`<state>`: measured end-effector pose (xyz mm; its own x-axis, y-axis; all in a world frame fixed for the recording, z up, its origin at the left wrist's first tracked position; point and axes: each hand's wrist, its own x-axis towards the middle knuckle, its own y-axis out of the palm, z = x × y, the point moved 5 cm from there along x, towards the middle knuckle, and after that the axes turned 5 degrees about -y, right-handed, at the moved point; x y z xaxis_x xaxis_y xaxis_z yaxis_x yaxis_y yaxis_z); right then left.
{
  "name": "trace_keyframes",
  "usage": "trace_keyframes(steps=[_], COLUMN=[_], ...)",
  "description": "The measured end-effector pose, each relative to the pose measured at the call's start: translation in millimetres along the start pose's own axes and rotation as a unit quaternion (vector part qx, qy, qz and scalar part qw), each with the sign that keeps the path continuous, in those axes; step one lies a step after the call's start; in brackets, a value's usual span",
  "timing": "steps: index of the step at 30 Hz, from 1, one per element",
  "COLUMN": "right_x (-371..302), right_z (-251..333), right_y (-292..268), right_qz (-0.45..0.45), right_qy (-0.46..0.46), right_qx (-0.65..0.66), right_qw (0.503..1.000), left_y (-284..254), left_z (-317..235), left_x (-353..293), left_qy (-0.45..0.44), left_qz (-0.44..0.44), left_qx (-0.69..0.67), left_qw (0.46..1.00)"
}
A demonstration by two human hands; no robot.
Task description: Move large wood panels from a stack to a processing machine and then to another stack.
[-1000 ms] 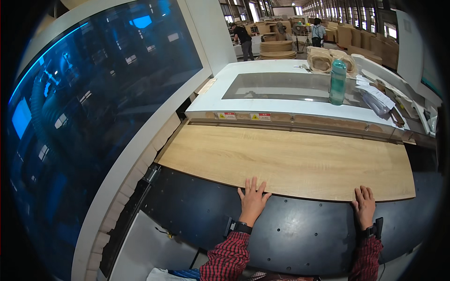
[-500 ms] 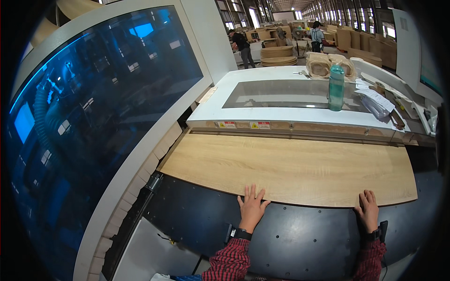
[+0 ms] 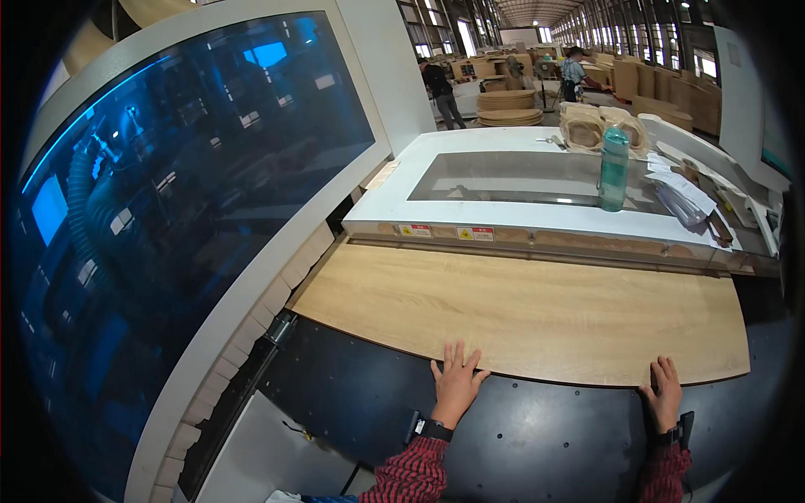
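The left hand [image 3: 457,390], open with fingers spread, and the right hand [image 3: 667,398], open with fingers closer together, rest on the near edge of a long wooden board [image 3: 528,310]. The board lies across a dark tabletop [image 3: 520,436], before a white cover [image 3: 381,204] bearing a green bottle [image 3: 614,172] and papers [image 3: 681,201].
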<state>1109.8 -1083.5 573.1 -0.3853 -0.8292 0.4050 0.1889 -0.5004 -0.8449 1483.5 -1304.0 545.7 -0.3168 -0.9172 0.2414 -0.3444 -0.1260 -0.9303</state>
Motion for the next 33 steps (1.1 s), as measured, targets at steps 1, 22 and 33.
trace_keyframes(steps=[1, 22, 33], right_x=[-1.4, 0.6, -5.5], right_z=[-2.6, 0.1, 11.2], right_y=[0.9, 1.5, -17.8], right_qz=[0.0, 0.024, -0.018], right_qy=[-0.001, -0.034, -0.074], right_qx=[0.002, -0.069, 0.005], right_qw=[1.0, 0.997, 0.997], left_y=[-1.1, 1.5, -16.0], left_z=[-1.0, -3.4, -88.9], left_x=[0.3, 1.9, -45.3], left_qy=[-0.001, -0.003, 0.061], left_qz=[-0.001, 0.002, -0.042], left_qx=[0.002, -0.004, -0.02], left_qw=[1.0, 1.0, 0.997])
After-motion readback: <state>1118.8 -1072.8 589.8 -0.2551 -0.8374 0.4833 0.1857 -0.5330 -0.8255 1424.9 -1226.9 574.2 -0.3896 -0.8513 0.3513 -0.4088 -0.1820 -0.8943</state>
